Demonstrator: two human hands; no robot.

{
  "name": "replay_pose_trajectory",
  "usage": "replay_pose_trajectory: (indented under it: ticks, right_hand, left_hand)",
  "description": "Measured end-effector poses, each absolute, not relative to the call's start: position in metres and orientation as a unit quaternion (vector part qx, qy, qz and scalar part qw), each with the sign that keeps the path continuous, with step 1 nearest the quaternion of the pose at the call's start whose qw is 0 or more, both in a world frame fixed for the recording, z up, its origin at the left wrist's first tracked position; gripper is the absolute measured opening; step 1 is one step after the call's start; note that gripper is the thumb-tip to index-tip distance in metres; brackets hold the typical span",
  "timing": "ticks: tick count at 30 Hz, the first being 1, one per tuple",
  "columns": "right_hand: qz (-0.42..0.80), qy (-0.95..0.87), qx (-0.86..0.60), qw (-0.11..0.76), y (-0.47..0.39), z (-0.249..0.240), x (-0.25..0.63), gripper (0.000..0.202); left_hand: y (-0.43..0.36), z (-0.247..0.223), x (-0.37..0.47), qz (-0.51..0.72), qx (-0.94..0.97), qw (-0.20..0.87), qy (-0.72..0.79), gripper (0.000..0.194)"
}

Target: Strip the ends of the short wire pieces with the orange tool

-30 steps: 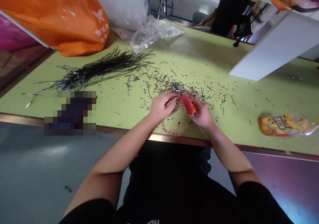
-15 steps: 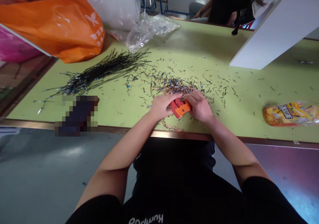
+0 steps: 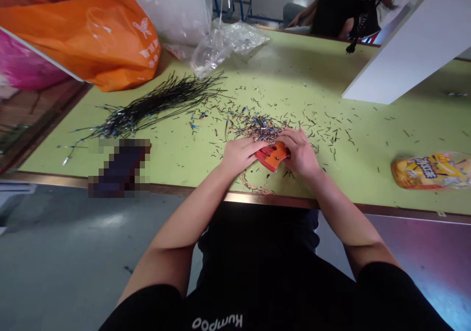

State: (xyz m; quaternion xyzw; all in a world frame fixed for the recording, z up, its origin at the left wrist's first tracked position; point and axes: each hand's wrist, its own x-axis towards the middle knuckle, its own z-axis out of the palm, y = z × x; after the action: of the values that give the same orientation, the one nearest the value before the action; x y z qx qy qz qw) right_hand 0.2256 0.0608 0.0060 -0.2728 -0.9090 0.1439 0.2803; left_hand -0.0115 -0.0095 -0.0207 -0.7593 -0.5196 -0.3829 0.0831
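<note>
An orange and red tool (image 3: 274,156) is between my hands, near the front edge of the green table. My left hand (image 3: 239,155) has its fingers closed on the red end of the tool. On the other side, my right hand (image 3: 299,150) grips the orange end, its fingers bent over the top. Just beyond both hands lies a pile of short dark and blue wire scraps (image 3: 262,126). A bundle of long black wires (image 3: 158,100) with blue and silver ends rests farther left. Whether either hand also holds a wire is too small to tell.
An orange bag (image 3: 84,41) and clear plastic bags (image 3: 180,16) stand at the back left. A pixelated dark object (image 3: 119,168) lies at the front left edge. On the right are a yellow snack bag (image 3: 430,170) and a white panel (image 3: 401,51). A person (image 3: 334,7) sits across the table.
The tool has turned slightly and moved a little to the right, with both hands still on it. My right hand's fingers have shifted. The whole view has moved slightly.
</note>
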Motion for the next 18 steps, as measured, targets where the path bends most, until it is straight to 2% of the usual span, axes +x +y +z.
replay_pose_trajectory:
  ticks: [4, 8, 11, 14, 18]
  right_hand:
    - [0.160, -0.917, -0.262, 0.256, 0.065, 0.010, 0.228, 0.032]
    - [0.173, -0.924, -0.235, 0.248, 0.070, 0.016, 0.230, 0.027]
    - [0.192, -0.927, -0.201, 0.251, 0.076, 0.016, 0.233, 0.023]
    - [0.245, -0.904, -0.201, 0.288, 0.083, 0.013, 0.239, 0.018]
    - [0.373, -0.815, -0.259, 0.361, 0.089, 0.006, 0.247, 0.018]
  left_hand:
    - [-0.009, -0.023, -0.010, -0.390, -0.753, 0.092, -0.521, 0.038]
    - [-0.008, -0.027, -0.007, -0.430, -0.755, 0.117, -0.481, 0.030]
    - [-0.008, -0.026, -0.003, -0.438, -0.757, 0.097, -0.475, 0.026]
    - [-0.010, -0.020, -0.002, -0.433, -0.734, 0.039, -0.522, 0.033]
    - [-0.014, -0.015, -0.008, -0.462, -0.645, 0.002, -0.609, 0.041]
